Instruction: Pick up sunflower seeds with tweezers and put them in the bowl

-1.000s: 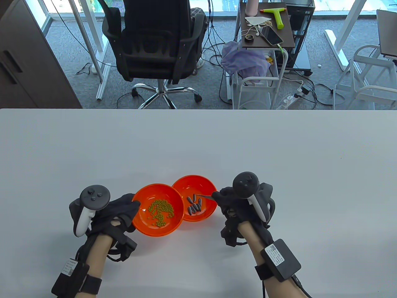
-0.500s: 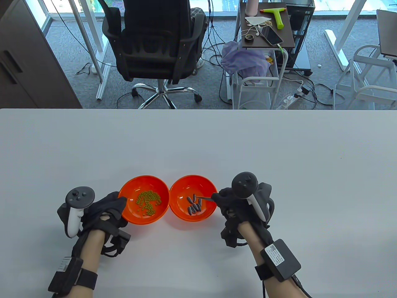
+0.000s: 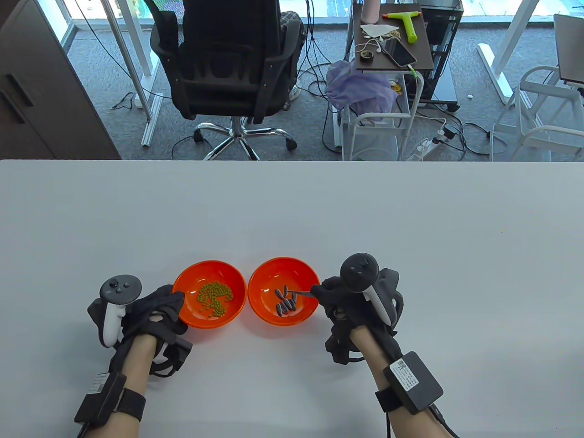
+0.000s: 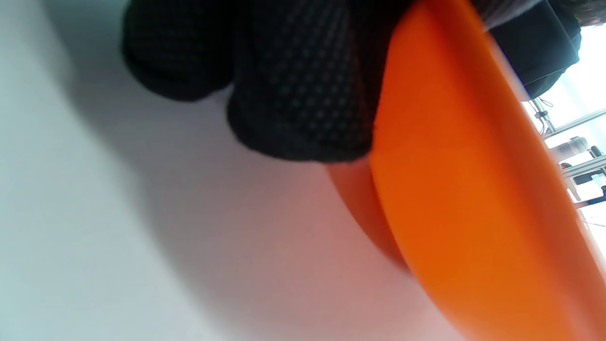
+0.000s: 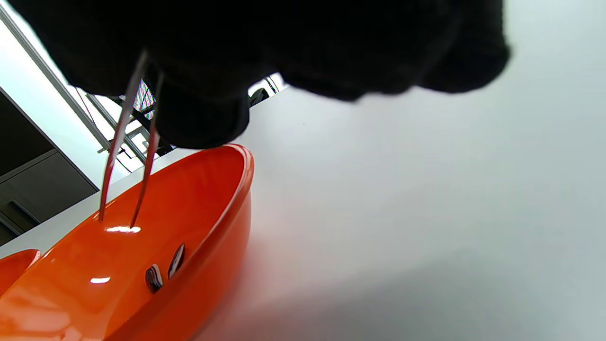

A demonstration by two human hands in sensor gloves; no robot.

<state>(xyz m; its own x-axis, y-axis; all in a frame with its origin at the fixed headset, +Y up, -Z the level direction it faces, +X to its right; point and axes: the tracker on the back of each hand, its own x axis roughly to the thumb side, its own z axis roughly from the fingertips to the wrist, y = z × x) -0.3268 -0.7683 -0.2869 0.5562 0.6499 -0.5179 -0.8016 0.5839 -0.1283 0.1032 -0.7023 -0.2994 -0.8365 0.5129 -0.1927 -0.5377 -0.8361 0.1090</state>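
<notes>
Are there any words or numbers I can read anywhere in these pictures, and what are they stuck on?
None can be read.
Label on the black box strapped to the right forearm: a square code and tiny print, too small to read.
Label on the left forearm strap: print too small and blurred to read.
The two orange bowls, the tweezers and the trackers on both hands show no writing.

office, swivel chair (image 3: 228,59), cable-strewn carpet (image 3: 315,132) (power strip (image 3: 429,147)), white desk legs (image 3: 495,59)
</notes>
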